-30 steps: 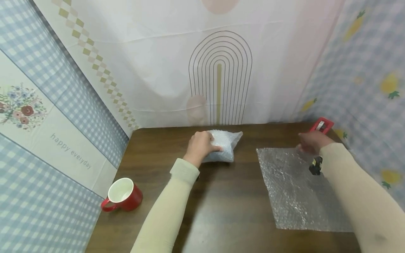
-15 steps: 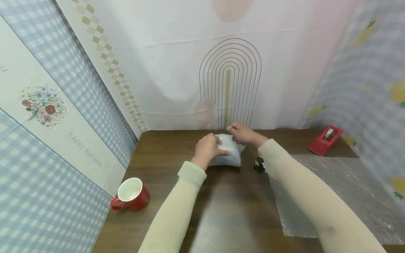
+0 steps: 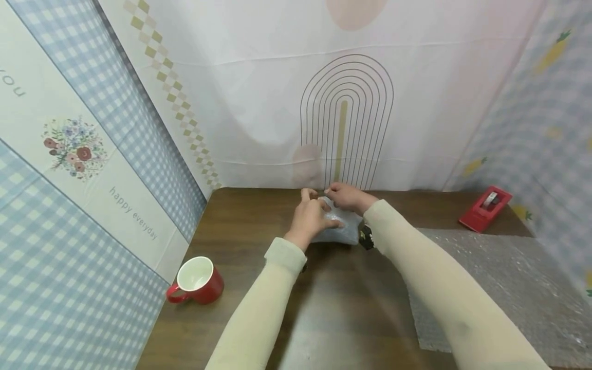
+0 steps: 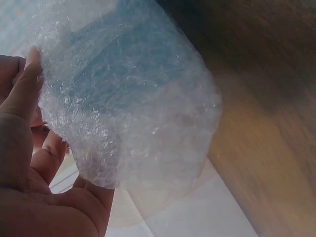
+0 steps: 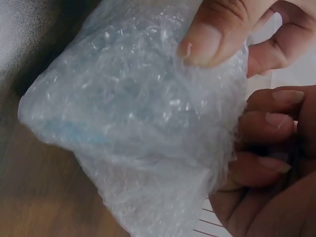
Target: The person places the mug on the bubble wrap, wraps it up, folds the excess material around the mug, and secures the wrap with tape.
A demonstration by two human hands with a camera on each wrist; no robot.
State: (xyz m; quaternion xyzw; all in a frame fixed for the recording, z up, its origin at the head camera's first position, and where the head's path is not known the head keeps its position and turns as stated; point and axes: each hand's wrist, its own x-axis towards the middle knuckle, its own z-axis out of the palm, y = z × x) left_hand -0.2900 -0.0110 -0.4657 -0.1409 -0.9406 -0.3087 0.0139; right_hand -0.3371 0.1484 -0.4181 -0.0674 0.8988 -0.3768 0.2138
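A small bundle in bubble wrap (image 3: 344,235) sits near the back of the table, with something bluish showing faintly through the layers. My left hand (image 3: 309,218) grips its left side, thumb on the front face, as the left wrist view also shows. My right hand (image 3: 349,198) is at the bundle's far upper edge, fingers curled, touching or very close to the wrap. It seems to pinch a small clear piece of tape, hardly visible. In the right wrist view, the wrap (image 5: 128,98) forms a loose folded flap at the lower end.
A red tape dispenser (image 3: 485,209) stands at the back right. Near it lies a flat sheet of bubble wrap (image 3: 499,288). The red mug (image 3: 207,288) with a white inside stands at the left. Patterned cloth (image 3: 259,103) hangs behind the table (image 3: 324,318) and along both sides.
My right hand has gone from the tape dispenser leftward to the bundle's top edge. The left hand has kept its grip, its index finger now raised. The head view has turned slightly.
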